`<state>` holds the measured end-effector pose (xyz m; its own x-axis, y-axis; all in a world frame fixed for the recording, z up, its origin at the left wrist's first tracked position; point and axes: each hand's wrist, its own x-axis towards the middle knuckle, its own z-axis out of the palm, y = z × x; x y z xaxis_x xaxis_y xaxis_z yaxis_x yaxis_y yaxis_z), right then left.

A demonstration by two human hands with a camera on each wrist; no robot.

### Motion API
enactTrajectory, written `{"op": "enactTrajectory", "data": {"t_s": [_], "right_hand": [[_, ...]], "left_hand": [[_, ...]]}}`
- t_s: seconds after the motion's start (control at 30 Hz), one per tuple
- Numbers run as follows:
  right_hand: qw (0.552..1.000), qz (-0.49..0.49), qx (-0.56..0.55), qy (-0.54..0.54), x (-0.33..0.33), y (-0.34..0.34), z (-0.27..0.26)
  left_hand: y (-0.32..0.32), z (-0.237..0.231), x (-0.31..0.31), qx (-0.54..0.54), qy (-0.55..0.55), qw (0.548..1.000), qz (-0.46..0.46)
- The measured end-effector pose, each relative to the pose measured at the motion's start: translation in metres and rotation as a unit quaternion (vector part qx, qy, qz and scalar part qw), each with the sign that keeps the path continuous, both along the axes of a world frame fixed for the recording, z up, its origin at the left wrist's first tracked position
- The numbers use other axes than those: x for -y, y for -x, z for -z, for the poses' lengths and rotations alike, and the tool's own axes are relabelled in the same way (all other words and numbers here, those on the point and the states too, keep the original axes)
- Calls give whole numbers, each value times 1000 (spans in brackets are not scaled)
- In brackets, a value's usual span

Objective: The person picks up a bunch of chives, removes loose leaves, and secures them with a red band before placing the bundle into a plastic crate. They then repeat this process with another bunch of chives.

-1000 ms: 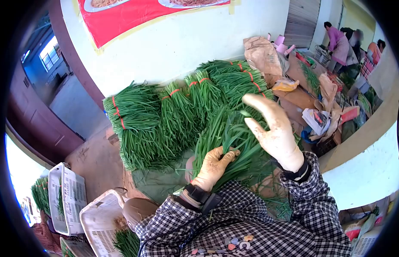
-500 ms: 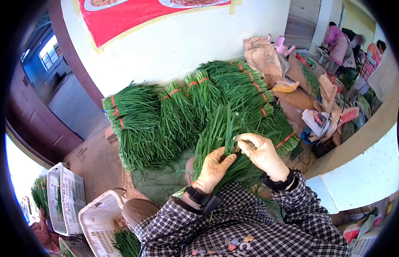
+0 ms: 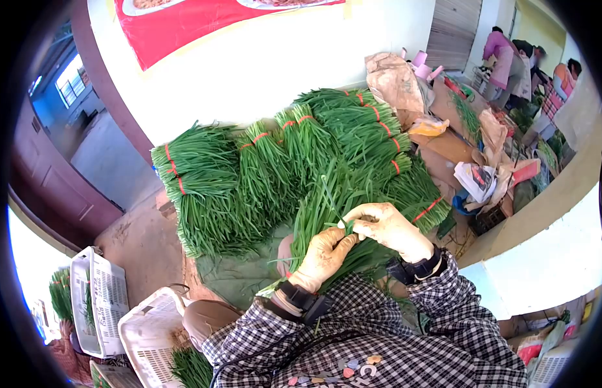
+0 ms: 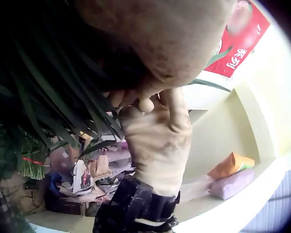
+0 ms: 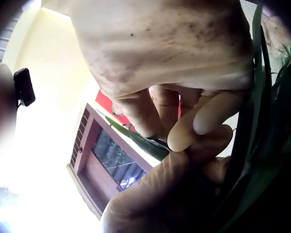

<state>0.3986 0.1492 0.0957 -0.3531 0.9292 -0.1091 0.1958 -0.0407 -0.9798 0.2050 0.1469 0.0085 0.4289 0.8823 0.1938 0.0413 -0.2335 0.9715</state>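
Observation:
Both hands wear pale, dirt-stained gloves. The left hand (image 3: 321, 260) grips a loose bunch of long green leaves (image 3: 317, 213) above the person's lap. Touching its fingertips, the right hand (image 3: 390, 227) pinches a thin leaf whose pale end rises from between the hands. In the right wrist view, the right hand (image 5: 165, 48) has its fingers bent against the left hand's thumb and fingers (image 5: 150, 189), with a green blade between them. From the left wrist view, the right hand (image 4: 157, 141) shows beyond the left hand (image 4: 155, 39), and leaves hang at the left.
Bundles tied with red bands (image 3: 204, 161) lie along the wall behind the hands. White crates (image 3: 155, 330) stand at lower left. Brown paper (image 3: 394, 84), bags and cardboard litter the right side. Several people (image 3: 504, 61) bend at upper right. A doorway (image 3: 110, 149) is at left.
The right hand has come down from above the leaves to meet the left hand, and its fingers have closed on a leaf. The left hand keeps its grip in nearly the same place.

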Motion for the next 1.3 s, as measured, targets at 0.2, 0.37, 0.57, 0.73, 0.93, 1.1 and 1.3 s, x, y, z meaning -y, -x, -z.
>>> {"op": "enactTrajectory", "data": {"t_s": [0.2, 0.37, 0.57, 0.73, 0.93, 1.1, 1.3], "right_hand": [[999, 32, -7, -18, 2, 1, 13], [993, 78, -85, 3, 2, -3, 26], [987, 80, -139, -5, 7, -4, 29], [993, 100, -60, -5, 13, 5, 31], [984, 128, -96, -79, 13, 5, 48], [956, 170, -23, -237, 26, 4, 49], [927, 161, 56, -333, 47, 18, 38]], "left_hand": [[-1, -7, 3, 24, -30, 999, -4], [2, 18, -4, 12, 2, 999, -37], [1, 27, -5, 84, 59, 994, -42], [4, 22, -6, 61, 64, 995, -35], [3, 0, 4, 2, -13, 997, -77], [6, -22, 19, -230, -271, 922, -155], [14, -8, 10, -207, -265, 935, -113]]}}
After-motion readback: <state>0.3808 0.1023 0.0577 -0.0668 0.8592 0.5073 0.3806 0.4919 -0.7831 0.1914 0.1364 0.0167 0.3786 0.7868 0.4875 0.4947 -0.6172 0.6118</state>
